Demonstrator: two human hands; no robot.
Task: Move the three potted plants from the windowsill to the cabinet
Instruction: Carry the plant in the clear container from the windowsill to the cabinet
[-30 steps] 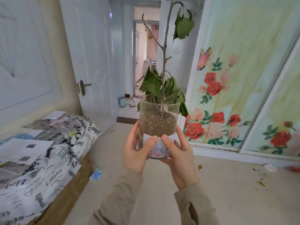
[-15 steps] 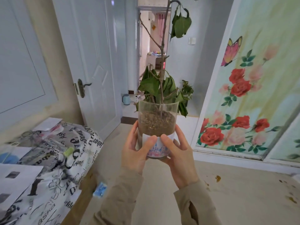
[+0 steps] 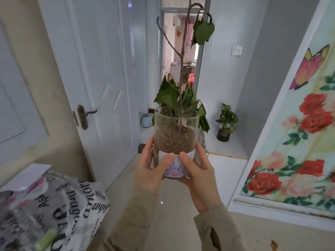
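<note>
Far left, bedding point(image 3: 54, 211) at the bottom corner, white door point(image 3: 101, 78) behind it. We hold the pot point(image 3: 175, 142) upright at mid-frame, in the air, facing the open doorway. Our left hand point(image 3: 150, 173) wraps the pot's left lower side, thumb on the label. Our right hand point(image 3: 201, 178) cups the right side and base, thumb also on the label. Both closed around it. Further right, two plants point(image 3: 225, 122) on the hallway floor, then a rose-printed panel point(image 3: 299, 133).
</note>
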